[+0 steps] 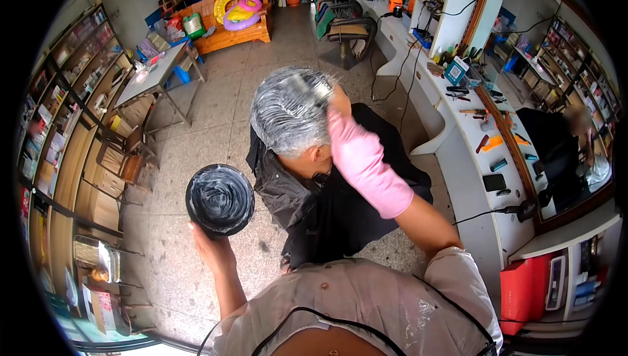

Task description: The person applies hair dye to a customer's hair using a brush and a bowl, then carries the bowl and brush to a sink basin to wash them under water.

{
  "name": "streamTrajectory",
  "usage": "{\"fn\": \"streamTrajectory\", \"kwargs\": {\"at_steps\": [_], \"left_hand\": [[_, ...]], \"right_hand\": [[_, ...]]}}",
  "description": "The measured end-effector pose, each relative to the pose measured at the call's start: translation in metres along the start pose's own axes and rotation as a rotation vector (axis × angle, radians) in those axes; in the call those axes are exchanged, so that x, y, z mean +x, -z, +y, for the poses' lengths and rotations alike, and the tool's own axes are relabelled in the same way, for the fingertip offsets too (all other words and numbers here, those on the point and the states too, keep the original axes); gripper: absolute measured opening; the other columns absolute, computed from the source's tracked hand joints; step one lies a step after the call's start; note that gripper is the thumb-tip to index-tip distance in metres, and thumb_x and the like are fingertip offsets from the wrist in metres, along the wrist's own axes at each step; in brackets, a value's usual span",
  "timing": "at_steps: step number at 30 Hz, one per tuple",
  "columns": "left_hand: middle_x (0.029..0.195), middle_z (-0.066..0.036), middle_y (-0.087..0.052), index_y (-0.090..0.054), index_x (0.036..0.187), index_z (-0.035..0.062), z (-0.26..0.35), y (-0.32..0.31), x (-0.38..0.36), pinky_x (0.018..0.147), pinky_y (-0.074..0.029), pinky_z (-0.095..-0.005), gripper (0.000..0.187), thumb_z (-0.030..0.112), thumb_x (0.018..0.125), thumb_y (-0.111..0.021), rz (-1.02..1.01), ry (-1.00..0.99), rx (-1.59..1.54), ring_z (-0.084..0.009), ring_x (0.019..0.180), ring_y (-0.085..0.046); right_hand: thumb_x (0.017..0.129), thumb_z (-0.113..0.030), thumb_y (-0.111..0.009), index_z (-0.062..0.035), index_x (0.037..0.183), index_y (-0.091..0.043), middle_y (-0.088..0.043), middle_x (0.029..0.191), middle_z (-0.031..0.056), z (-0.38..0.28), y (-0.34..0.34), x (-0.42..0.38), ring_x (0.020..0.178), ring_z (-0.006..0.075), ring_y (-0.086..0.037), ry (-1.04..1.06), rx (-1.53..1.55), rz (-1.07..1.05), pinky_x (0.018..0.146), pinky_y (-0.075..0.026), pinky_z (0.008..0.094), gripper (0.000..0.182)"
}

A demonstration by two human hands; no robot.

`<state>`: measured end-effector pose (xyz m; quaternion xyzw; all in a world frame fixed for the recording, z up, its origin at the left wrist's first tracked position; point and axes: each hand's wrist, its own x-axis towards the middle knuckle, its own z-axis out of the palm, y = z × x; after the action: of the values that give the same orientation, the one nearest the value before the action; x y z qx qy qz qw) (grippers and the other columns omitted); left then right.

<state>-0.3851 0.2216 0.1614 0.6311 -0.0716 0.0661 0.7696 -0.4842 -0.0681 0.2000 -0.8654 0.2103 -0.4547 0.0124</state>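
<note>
My left hand (212, 248), bare, holds up a black mixing bowl (190, 209) from below, its rim tilted towards me. Pale grey cream (221, 192) is smeared around the inside. On my right hand (353, 140) is a pink glove, and its fingers are closed round a hair dye brush (306, 93), blurred by motion, whose head lies against the hair. A seated person's hair (281, 117) is coated in whitish cream with combed streaks. This person wears a black cape (327, 222) over the shoulders and body.
To the right runs a white counter (468, 163) with combs, clippers and cords below a mirror (553, 153). A salon chair (343, 32) stands ahead. Shelves (72, 114), wooden chairs (124, 156) and a table (154, 75) line the left. An orange bench (226, 35) holds swim rings.
</note>
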Motion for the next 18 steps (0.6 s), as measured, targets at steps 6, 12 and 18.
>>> {"fn": "streamTrajectory", "kwargs": {"at_steps": [6,12,18], "left_hand": [[0.127,-0.013,-0.041,-0.036,0.124,-0.0042,0.006,-0.003,0.0,0.099,-0.03,-0.0357,0.058,0.043,0.09,-0.037,-0.061,0.043,0.041,-0.0212,0.115,-0.04],[0.115,-0.019,-0.049,-0.038,0.122,-0.0042,-0.017,0.01,0.01,0.089,-0.037,-0.0311,0.037,0.016,0.091,-0.043,-0.038,-0.048,-0.078,-0.0245,0.1,-0.05],[0.115,-0.019,-0.049,-0.039,0.121,-0.0055,-0.006,0.003,0.006,0.09,-0.036,-0.0301,0.04,0.024,0.093,-0.039,-0.015,-0.043,0.02,-0.0234,0.1,-0.05]], "right_hand": [[0.08,-0.008,-0.05,-0.0017,0.102,-0.055,-0.054,0.065,0.0096,-0.014,0.024,0.001,0.051,0.0208,-0.055,0.143,-0.012,0.042,0.044,-0.047,0.0285,0.023],[0.084,-0.012,-0.047,-0.0024,0.098,-0.055,-0.058,0.071,0.0119,0.009,0.007,0.013,0.055,0.0246,-0.057,-0.267,0.214,-0.175,0.045,-0.047,0.0315,0.019],[0.082,-0.009,-0.05,-0.0012,0.1,-0.055,-0.054,0.067,0.0078,-0.021,0.027,-0.004,0.05,0.0197,-0.056,0.168,0.031,-0.01,0.043,-0.046,0.0287,0.021]]}}
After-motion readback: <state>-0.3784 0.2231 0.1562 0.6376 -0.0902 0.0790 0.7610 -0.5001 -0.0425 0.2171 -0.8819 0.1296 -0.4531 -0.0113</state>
